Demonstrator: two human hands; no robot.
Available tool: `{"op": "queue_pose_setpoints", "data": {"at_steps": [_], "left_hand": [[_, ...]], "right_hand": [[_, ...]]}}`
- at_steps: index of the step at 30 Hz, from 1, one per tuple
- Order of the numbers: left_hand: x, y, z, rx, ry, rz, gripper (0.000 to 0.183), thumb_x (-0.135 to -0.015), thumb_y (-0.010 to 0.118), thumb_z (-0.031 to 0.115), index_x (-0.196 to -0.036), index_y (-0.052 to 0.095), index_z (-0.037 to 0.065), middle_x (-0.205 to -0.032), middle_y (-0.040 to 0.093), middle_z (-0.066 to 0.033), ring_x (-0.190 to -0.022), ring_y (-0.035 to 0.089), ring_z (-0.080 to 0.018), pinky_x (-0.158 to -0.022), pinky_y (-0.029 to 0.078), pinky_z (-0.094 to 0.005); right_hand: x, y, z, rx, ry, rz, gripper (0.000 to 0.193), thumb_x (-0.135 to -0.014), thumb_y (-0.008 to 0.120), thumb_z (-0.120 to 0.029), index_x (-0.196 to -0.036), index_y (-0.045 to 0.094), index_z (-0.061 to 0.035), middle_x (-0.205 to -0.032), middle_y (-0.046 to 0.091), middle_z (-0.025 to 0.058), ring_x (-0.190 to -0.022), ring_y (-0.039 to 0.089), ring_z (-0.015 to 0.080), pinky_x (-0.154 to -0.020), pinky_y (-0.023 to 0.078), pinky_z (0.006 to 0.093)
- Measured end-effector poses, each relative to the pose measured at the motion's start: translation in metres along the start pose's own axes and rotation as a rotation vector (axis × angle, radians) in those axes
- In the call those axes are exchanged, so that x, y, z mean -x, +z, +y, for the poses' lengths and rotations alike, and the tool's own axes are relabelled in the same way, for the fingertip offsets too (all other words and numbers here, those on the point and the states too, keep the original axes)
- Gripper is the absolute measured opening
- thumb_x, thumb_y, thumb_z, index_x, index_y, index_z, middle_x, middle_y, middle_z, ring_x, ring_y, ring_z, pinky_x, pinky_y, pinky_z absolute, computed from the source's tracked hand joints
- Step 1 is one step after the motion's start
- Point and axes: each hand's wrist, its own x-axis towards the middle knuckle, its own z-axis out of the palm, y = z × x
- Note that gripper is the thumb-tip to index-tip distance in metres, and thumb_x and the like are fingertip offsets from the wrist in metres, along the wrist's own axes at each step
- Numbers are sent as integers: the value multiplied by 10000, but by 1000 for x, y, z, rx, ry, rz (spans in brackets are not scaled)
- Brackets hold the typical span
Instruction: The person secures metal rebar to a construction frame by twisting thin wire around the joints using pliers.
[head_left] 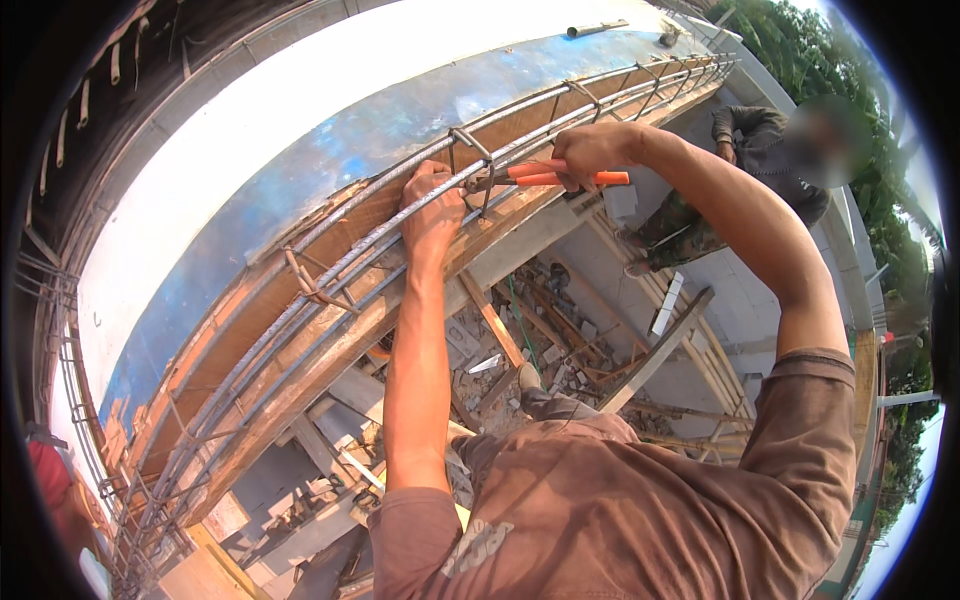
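Observation:
My right hand (592, 152) is closed around the orange handles of a pair of pincers (538, 180). Their dark jaws meet a stirrup of the rebar cage (368, 240), close to my left hand. Fingers curled, my left hand (433, 205) is closed among the long steel bars just left of the jaws. What those fingers pinch is hidden. Under and behind the bars runs a wooden formwork board (225, 347), curving from lower left to upper right. Loosely bent stirrups (312, 280) hang on the cage left of my hands.
A blue-and-white sheet (270, 165) lies beyond the formwork, with a short pipe (597, 29) on it. Below are timber props (492, 320) and rubble. A person in a dark jacket (775, 150) is at the right; a red-clad person (50, 475) shows at the left edge.

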Motion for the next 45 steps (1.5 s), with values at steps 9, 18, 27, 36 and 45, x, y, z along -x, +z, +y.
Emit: {"op": "queue_pose_setpoints", "data": {"at_steps": [9, 18, 27, 36, 45], "left_hand": [[0, 0, 7, 14, -19, -18, 127, -815, 666, 51, -915, 708, -15, -944, 720, -182, -858, 714, -357, -772, 550, -422], [3, -3, 13, -62, 1, -19, 211, -795, 736, 83, -965, 681, -29, -894, 725, -233, -881, 719, -381, -795, 554, -422], [6, -6, 28, -65, -8, -13, 140, -801, 707, 93, -889, 720, -16, -916, 711, -228, -874, 700, -399, -788, 556, -446], [7, -8, 20, -57, -55, 6, 166, -840, 640, 115, -838, 759, -1, -976, 715, -209, -882, 697, -401, -799, 557, -450], [5, -3, 11, 19, -20, 18, 202, -882, 603, 127, -830, 753, 3, -935, 706, -215, -849, 690, -408, -751, 542, -452]], "right_hand": [[20, 8, -27, 185, -42, 138, 231, -662, 581, -73, -772, 677, 106, -720, 682, 185, -632, 687, 256, -551, 517, 389], [19, -4, -18, -225, 48, -141, 360, -691, 624, -3, -1001, 642, 179, -819, 694, 194, -631, 711, 287, -542, 598, 376], [7, 23, 17, 197, -117, -61, 677, -726, 866, -233, -1164, 561, 184, -791, 703, 186, -678, 731, 294, -566, 599, 371], [52, 73, 25, 993, -280, 821, 760, -804, 773, -384, -1339, 510, 87, -1194, 587, 188, -1048, 612, 317, -936, 491, 426], [45, 81, 28, 886, -287, 834, 564, -930, 661, -423, -1156, 601, 90, -995, 659, 210, -897, 684, 341, -776, 555, 432]]}}
